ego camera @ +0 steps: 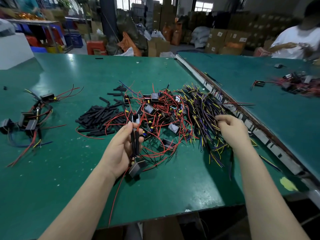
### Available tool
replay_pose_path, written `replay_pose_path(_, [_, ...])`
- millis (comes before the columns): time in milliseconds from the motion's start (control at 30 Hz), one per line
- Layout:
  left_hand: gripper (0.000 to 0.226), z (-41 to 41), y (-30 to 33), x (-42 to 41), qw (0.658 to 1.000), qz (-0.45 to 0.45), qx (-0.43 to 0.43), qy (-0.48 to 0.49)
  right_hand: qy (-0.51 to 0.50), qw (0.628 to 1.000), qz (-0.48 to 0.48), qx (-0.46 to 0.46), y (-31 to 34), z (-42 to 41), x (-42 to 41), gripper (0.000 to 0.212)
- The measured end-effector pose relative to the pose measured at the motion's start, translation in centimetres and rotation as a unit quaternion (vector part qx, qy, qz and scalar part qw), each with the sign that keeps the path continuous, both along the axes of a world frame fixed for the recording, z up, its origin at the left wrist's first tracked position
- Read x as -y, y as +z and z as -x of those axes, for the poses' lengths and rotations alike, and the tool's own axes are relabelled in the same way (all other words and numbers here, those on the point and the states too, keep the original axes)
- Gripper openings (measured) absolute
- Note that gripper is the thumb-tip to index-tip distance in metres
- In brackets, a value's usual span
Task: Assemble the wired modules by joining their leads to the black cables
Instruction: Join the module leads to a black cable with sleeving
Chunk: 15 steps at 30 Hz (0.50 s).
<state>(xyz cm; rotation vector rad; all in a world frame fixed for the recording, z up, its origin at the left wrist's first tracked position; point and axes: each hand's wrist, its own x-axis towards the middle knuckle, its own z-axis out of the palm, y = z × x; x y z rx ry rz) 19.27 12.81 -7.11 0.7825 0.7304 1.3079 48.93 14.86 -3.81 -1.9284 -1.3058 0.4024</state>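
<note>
Now, left hand: left hand [119, 149] is up off the green matted surface [69, 170], fingers [129, 129] curled and pinching two black sleeve tubes [135, 142] plus red leads, a small black box-shaped module [137, 168] hanging just below the palm
Right hand: right hand [232, 129] is down in the tangled heap of black cables with yellow and purple ends [204, 108], fingers loosely bent and picking at strands; whether one is truly caught I cannot tell
Module pile: heap of black modules with red wire leads [159, 111] sits between both hands, touching the cable heap
Spare sleeves: loose pile of short black tubes [100, 116] lies just left of the modules
Snag risk: pulling one cable from that knot could drag neighbours along, since strands cross everywhere
Slip risk: the sleeves are held by a pinch alone; a tug on the trailing red lead [116, 193] running over the surface edge could slide them off
Mix-up risk: red leads from the pile drape over the held ones, so the wrong lead could get joined
</note>
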Motion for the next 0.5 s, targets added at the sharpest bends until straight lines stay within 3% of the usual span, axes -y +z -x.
replay_pose_path(67, [0.017,0.0,-0.2,0.0,1.000,-0.004,-0.008,-0.002,-0.046,0.994,0.081,0.061,-0.3,-0.5,1.1,0.030])
replay_pose_path(200, [0.018,0.0,-0.4,0.2,1.000,-0.004,-0.023,-0.002,-0.035,0.967,0.231,0.103,-1.1,-0.2,2.3,0.030])
replay_pose_path(333, [0.018,0.1,-0.3,0.3,1.000,0.002,-0.027,0.001,-0.086,0.970,0.210,0.092,-1.0,0.5,2.2,0.039])
replay_pose_path(500, [0.018,0.1,-0.2,0.5,0.999,-0.001,-0.034,-0.008,-0.078,0.982,0.170,-0.001,-1.4,1.6,2.2,0.020])
